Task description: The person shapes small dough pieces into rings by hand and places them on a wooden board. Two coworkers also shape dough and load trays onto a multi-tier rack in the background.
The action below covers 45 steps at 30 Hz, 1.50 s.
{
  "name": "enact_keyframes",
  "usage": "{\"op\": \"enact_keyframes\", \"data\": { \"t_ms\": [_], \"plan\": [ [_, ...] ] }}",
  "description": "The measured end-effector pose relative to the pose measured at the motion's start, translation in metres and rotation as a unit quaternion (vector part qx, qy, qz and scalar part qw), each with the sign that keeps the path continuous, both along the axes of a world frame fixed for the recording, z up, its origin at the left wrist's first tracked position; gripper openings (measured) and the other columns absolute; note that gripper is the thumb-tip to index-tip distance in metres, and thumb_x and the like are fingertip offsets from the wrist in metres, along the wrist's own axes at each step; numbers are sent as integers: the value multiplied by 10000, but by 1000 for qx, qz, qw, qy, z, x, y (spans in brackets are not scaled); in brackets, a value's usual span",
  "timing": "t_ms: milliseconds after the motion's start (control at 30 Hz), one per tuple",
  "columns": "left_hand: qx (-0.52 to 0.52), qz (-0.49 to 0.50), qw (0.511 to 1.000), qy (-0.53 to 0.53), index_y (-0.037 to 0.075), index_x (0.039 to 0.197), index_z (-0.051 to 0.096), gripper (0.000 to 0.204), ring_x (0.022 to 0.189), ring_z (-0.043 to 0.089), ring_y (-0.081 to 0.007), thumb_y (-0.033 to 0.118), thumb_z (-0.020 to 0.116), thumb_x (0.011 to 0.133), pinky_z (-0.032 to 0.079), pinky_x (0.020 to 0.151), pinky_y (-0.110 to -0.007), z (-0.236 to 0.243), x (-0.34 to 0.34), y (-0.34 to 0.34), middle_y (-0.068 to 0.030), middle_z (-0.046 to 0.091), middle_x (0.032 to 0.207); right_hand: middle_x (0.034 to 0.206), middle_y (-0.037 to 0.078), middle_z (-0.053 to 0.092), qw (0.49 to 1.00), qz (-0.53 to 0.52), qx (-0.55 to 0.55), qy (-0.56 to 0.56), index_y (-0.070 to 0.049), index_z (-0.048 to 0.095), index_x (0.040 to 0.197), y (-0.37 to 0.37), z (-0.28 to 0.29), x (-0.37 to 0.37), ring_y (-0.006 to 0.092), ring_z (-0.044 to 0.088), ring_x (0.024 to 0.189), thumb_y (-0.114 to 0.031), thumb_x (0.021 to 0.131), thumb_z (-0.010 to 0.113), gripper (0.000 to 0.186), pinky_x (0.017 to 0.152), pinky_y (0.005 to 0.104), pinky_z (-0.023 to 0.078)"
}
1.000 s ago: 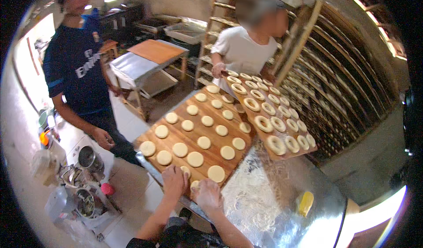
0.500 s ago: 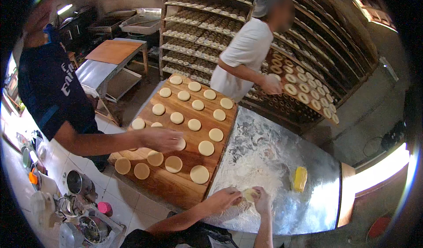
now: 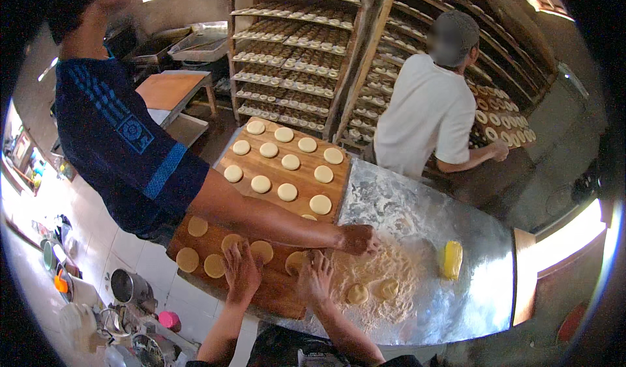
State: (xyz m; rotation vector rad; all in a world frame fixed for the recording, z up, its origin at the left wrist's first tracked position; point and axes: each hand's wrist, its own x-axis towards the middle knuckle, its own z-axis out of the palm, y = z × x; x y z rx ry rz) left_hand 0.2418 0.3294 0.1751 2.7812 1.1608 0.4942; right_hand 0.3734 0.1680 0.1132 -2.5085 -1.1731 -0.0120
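Observation:
My left hand (image 3: 242, 270) rests over the near edge of the wooden board (image 3: 277, 298), fingers spread, touching or just above a flat dough round (image 3: 263, 251). To its right, my right hand (image 3: 317, 277) is also open with the fingers apart, beside another dough round (image 3: 295, 262) that it partly covers. Rows of pale dough rounds (image 3: 261, 184) lie across the board. Two small dough pieces (image 3: 357, 294) sit in the flour (image 3: 404, 269) on the metal table (image 3: 482, 295), right of my right hand.
A co-worker's forearm (image 3: 280, 227) crosses the board, its closed hand (image 3: 360, 239) over the flour. A yellow package (image 3: 451, 260) lies on the metal table. Another person in a white shirt (image 3: 424, 116) holds a tray of dough rings (image 3: 505, 116) by the racks (image 3: 293, 60). Pots (image 3: 130, 285) stand lower left.
My hands have left the dough piece over the flour and moved left onto the board. The co-worker's arm has reached right across the board. The white-shirted person has moved right with the tray.

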Motion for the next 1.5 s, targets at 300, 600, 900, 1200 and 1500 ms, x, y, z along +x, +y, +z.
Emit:
{"op": "enact_keyframes", "data": {
  "t_ms": [300, 600, 900, 1200, 1500],
  "plan": [
    [11, -271, 963, 3, -13, 1210, 524, 341, 1091, 554, -451, 120, 589, 903, 453, 928, -562, -25, 9, 27, -253, 571, 1161, 1352, 195, 545, 974, 171, 71, 134, -41, 541, 1324, -11, 27, 13, 349, 539, 1220, -92, 865, 596, 465, 1010, 464, 462],
    [-110, -343, 922, -140, 56, 1046, 597, 167, 1039, 593, -397, 47, 621, 881, 497, 893, -501, 50, 26, -23, -173, 628, 1058, 939, 128, 658, 938, -53, 151, 309, -65, 557, 1215, -139, 72, 87, 205, 645, 858, -132, 900, 662, 339, 756, 347, 516],
    [-450, -407, 780, -151, 50, 1072, 624, 154, 1032, 621, -364, 122, 621, 936, 503, 881, -468, 60, 130, -122, -175, 653, 993, 1126, 167, 625, 959, -245, 98, 103, -115, 610, 1182, -223, 47, 183, 381, 579, 1074, -63, 795, 675, 395, 922, 473, 470],
    [-32, -300, 953, -24, 96, 1363, 546, 462, 1339, 446, -391, 110, 598, 904, 353, 1111, -488, -3, 181, -202, -227, 441, 1469, 1206, 116, 600, 988, -147, 28, 33, -124, 669, 1163, -243, 38, 174, 344, 533, 1168, -207, 839, 689, 335, 983, 491, 417],
    [-122, -302, 945, -24, 62, 1389, 498, 515, 1387, 411, -385, 167, 616, 899, 339, 1130, -474, -18, 183, -230, -227, 457, 1477, 1077, 213, 643, 981, -114, -7, 156, -48, 555, 1200, -238, 58, 193, 410, 586, 1109, -218, 855, 689, 408, 932, 483, 465]
  ]
}}
